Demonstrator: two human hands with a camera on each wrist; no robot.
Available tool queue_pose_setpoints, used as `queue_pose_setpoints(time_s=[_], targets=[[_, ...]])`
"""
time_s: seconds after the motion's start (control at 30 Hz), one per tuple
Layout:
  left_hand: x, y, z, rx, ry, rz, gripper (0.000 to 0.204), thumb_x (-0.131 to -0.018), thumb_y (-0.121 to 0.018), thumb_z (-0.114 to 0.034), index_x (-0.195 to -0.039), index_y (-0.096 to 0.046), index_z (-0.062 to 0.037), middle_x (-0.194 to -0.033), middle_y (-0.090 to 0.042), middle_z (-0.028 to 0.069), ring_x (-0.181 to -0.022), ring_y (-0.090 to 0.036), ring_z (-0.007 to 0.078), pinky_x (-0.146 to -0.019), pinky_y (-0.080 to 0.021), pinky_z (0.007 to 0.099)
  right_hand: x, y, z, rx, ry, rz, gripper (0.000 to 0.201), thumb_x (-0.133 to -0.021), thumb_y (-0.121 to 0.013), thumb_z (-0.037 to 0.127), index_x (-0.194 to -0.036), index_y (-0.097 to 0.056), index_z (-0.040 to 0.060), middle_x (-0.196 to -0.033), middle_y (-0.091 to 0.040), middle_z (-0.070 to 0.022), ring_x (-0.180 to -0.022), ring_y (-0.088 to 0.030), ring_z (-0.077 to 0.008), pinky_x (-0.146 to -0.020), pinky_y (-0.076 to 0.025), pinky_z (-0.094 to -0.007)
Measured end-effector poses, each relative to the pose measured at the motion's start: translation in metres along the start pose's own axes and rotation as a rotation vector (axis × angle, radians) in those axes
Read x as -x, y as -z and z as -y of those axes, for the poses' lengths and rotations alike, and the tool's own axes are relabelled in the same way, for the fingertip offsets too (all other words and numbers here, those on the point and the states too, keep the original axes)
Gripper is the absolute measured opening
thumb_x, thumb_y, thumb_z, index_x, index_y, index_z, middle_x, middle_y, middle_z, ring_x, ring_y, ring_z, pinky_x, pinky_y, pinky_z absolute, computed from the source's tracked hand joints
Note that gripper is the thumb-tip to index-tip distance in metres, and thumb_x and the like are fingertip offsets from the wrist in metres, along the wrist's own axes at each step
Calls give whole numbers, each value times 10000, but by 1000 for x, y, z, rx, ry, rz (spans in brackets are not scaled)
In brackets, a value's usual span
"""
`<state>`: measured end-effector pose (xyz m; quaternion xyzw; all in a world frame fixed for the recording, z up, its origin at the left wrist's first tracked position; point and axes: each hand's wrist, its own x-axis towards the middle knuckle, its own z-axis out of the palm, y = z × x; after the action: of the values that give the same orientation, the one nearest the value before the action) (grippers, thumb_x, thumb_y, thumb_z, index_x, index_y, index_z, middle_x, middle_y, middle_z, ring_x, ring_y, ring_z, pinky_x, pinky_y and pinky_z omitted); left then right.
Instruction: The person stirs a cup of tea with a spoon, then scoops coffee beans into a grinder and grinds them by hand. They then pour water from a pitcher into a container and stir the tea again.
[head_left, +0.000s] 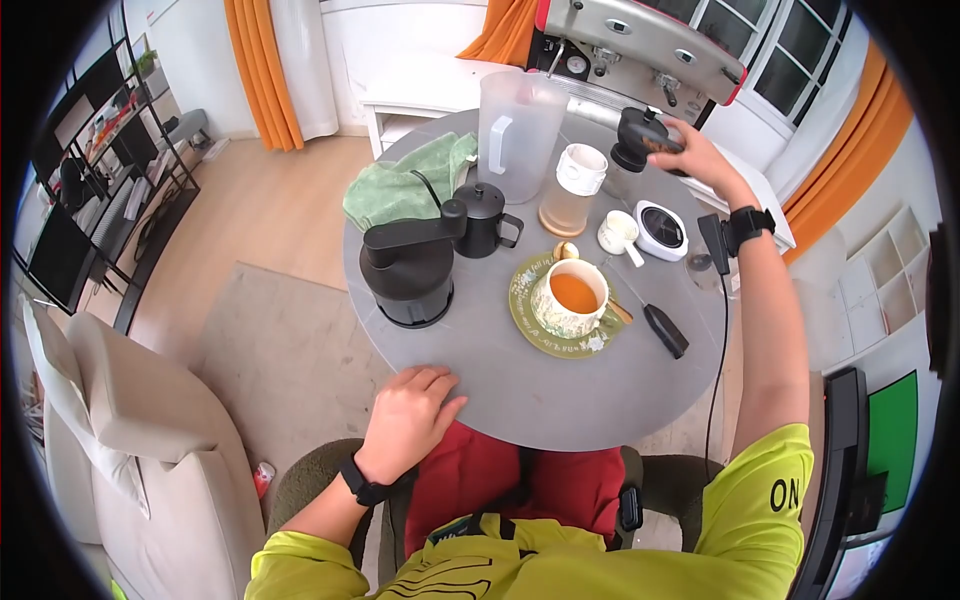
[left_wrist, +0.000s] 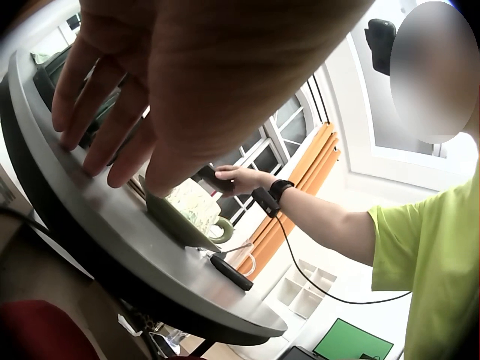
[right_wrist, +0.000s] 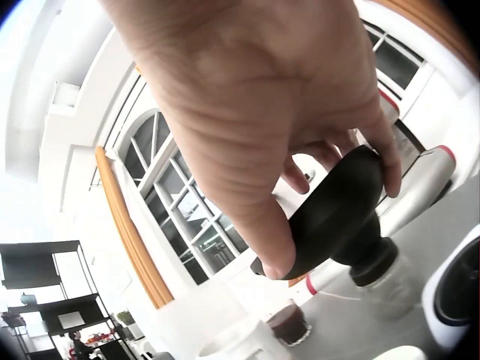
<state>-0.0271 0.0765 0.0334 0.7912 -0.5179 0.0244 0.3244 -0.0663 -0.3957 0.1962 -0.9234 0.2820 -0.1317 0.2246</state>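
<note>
At the table's far right my right hand (head_left: 705,160) holds the black top of a hand coffee grinder (head_left: 628,150) with a clear jar below. In the right wrist view my thumb and fingers pinch opposite edges of the grinder's curved black top (right_wrist: 337,214); its clear jar (right_wrist: 390,289) stands on the table. My left hand (head_left: 408,415) rests on the near left table edge, its fingers extended and holding nothing. Beyond it are a black canister (head_left: 405,275) with an arm on top and a cup (head_left: 568,300) of orange-brown drink on a green saucer (head_left: 530,335).
Around the grey table (head_left: 480,390) stand a black pitcher (head_left: 485,225), green towel (head_left: 405,185), tall translucent pitcher (head_left: 520,135), white-topped jar (head_left: 575,190), small white scoop (head_left: 620,232), white-rimmed scale (head_left: 662,232) and black-handled whisk (head_left: 665,330). An espresso machine (head_left: 640,45) is behind. A cable (head_left: 722,370) hangs beside my right arm.
</note>
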Motion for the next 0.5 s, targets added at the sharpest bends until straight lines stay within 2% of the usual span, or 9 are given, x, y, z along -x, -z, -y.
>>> queue_pose_setpoints(time_s=[0.07, 0.17, 0.3, 0.33, 0.37, 0.43, 0.5], targets=[[0, 1, 1, 27, 15, 0, 212, -778, -693, -145, -938, -649, -12, -994, -660, 127, -917, -618, 314, -800, -503, 386, -11, 3, 25, 36, 111, -78, 892, -638, -794, 410, -1355, -431, 24, -1201, -570, -259, -1084, -592, -293, -925, -445, -342], [0, 3, 1, 33, 21, 7, 212, -779, -691, -148, -939, -651, -16, -992, -661, 124, -917, -619, 312, -803, -504, 384, -21, 1, 72, 94, 150, -108, 886, -645, -779, 431, -1352, -434, 23, -1227, -561, -244, -1115, -573, -300, -943, -431, -350], [2, 1, 4, 30, 13, -5, 212, -779, -689, -154, -940, -653, -20, -987, -663, 120, -913, -621, 309, -806, -505, 382, -44, -16, 105, 276, 277, -189, 854, -640, -772, 376, -1349, -438, 36, -1297, -526, -228, -1205, -503, -352, -1000, -401, -388], [2, 1, 5, 37, 16, 2, 211, -782, -687, -156, -940, -653, -21, -986, -664, 118, -914, -621, 307, -805, -507, 380, -49, -21, 112, 318, 309, -215, 836, -631, -772, 338, -1348, -442, 62, -1269, -538, -228, -1183, -512, -363, -996, -414, -392], [2, 2, 5, 43, 17, 10, 210, -784, -685, -159, -941, -653, -23, -986, -664, 116, -915, -622, 305, -805, -508, 379, -52, -24, 118, 317, 314, -218, 836, -631, -772, 338, -1348, -442, 62, -1269, -538, -228, -1183, -512, -363, -996, -414, -392], [2, 2, 6, 45, 17, 4, 210, -786, -684, -160, -941, -652, -22, -986, -665, 115, -915, -622, 302, -803, -510, 378, -53, -29, 136, 575, 253, -187, 787, -654, -769, 277, -1342, -435, 90, -1232, -546, -182, -1177, -505, -344, -971, -428, -395], [1, 2, 7, 50, 17, -1, 209, -788, -683, -160, -941, -652, -22, -985, -665, 114, -916, -623, 299, -801, -511, 376, -57, -37, 140, 636, 285, -258, 776, -644, -764, 219, -1336, -434, 101, -1198, -552, -168, -1155, -508, -341, -949, -439, -418]])
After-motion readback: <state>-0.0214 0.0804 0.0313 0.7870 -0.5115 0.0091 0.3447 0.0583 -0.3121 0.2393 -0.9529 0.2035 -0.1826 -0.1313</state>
